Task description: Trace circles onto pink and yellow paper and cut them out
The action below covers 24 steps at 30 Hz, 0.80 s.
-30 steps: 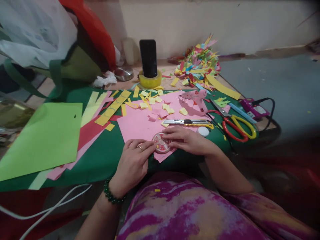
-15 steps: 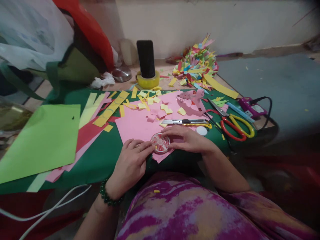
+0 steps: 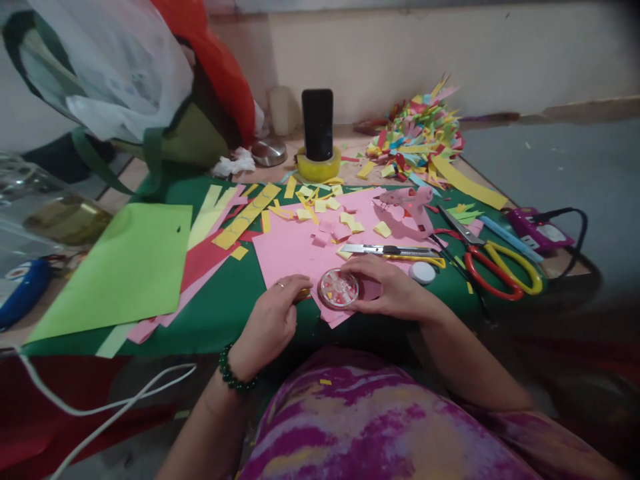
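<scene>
A small round clear container (image 3: 339, 289) with red and pale bits inside sits on a pink paper sheet (image 3: 295, 248) at the near edge of a green mat (image 3: 220, 313). My right hand (image 3: 387, 288) curls around the container's right side and holds it. My left hand (image 3: 273, 319) rests just left of the container, fingers pinched together on a small yellowish thing I cannot make out. A dark green bead bracelet (image 3: 234, 377) is on my left wrist.
A utility knife (image 3: 385, 250), a white cap (image 3: 423, 272), red-and-yellow scissors (image 3: 493, 263) and a pink glue gun (image 3: 410, 203) lie right of centre. A phone (image 3: 317, 125) stands in a yellow tape roll. A light green sheet (image 3: 120, 270) lies left; paper scraps (image 3: 417, 137) are piled behind.
My left hand has drawn back from the container and its fingers have pinched shut. The view has shifted, so everything sits a little further right. My right hand stays on the container.
</scene>
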Available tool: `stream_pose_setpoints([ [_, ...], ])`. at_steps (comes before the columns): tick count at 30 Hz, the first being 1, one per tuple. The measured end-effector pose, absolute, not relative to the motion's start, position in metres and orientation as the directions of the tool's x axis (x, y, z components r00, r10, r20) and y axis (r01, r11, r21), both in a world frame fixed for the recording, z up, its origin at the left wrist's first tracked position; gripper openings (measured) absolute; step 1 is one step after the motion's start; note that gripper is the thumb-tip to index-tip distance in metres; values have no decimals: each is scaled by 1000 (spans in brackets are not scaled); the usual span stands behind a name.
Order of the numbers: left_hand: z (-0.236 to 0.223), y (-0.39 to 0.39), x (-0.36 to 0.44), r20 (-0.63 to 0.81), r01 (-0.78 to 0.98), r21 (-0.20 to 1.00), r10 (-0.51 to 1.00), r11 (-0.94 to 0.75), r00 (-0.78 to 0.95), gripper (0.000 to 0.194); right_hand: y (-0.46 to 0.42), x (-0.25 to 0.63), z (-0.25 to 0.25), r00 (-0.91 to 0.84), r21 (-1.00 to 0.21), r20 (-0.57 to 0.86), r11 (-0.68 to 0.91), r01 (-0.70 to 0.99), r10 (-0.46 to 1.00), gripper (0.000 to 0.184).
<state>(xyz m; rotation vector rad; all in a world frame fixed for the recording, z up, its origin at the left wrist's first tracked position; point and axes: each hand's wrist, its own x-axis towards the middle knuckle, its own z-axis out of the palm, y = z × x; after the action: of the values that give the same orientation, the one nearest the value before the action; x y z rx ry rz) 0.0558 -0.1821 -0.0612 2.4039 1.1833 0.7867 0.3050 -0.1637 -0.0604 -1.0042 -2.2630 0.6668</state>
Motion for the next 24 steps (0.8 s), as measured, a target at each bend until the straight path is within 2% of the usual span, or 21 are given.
stream_pose_setpoints([
  [10, -57, -181, 59, 340, 613, 461, 766, -642, 546, 53, -165, 305, -65, -556, -622, 315, 610, 491, 769, 45],
  [20, -53, -182, 60, 294, 640, 440, 775, -630, 560, 57, -164, 305, -66, -567, -611, 320, 623, 489, 759, 46],
  [24, -50, -186, 68, 359, 648, 357, 739, -673, 570, 51, -163, 306, -65, -569, -613, 329, 629, 478, 753, 46],
])
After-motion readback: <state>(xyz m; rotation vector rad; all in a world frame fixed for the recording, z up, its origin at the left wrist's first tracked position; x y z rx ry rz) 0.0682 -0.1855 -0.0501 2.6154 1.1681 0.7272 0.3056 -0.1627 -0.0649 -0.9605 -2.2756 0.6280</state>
